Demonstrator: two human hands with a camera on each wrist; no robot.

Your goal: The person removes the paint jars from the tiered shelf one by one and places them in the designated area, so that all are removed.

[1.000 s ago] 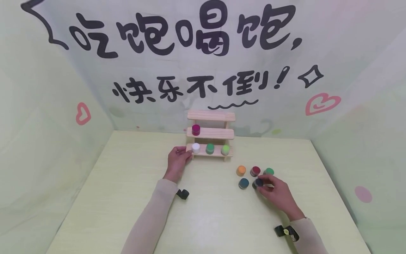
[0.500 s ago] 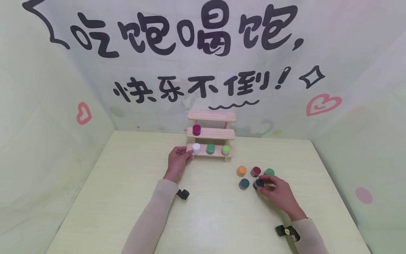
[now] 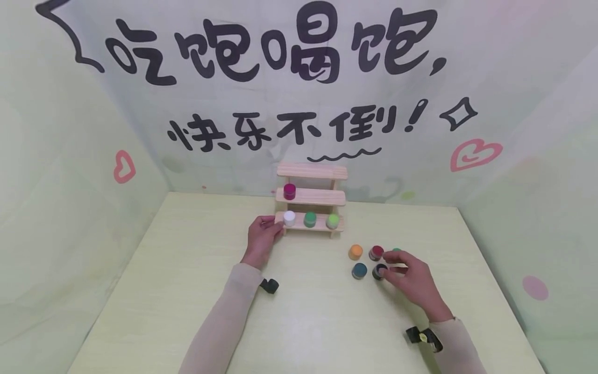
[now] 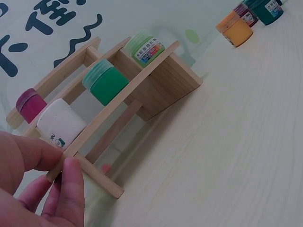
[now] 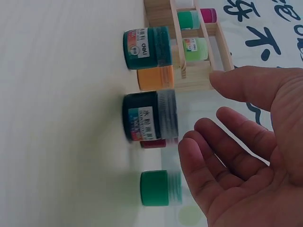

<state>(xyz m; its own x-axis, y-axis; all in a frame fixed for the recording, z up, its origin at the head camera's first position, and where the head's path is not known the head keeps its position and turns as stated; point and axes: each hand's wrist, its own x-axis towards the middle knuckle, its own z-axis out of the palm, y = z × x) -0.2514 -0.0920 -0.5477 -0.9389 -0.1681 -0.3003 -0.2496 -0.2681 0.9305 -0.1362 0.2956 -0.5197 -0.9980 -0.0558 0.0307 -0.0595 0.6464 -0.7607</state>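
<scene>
My left hand pinches the left end of the lowest step of a small wooden tiered shelf. On that step stand a white paint jar, a green jar and a light green jar. A magenta jar sits on the middle step. My right hand hovers by a dark, nearly black paint jar standing on the table. Its thumb and fingers are spread apart around nothing; in the right wrist view they stand clear of that jar.
Near the dark jar stand a dark teal jar, an orange jar, a dark red jar and another green jar. A printed cloth wall rises behind the pale table.
My right hand has spread its fingers from the dark jar and drawn slightly back, covering more of the green jar behind. The dark jar stays in place. My left hand keeps its hold.
</scene>
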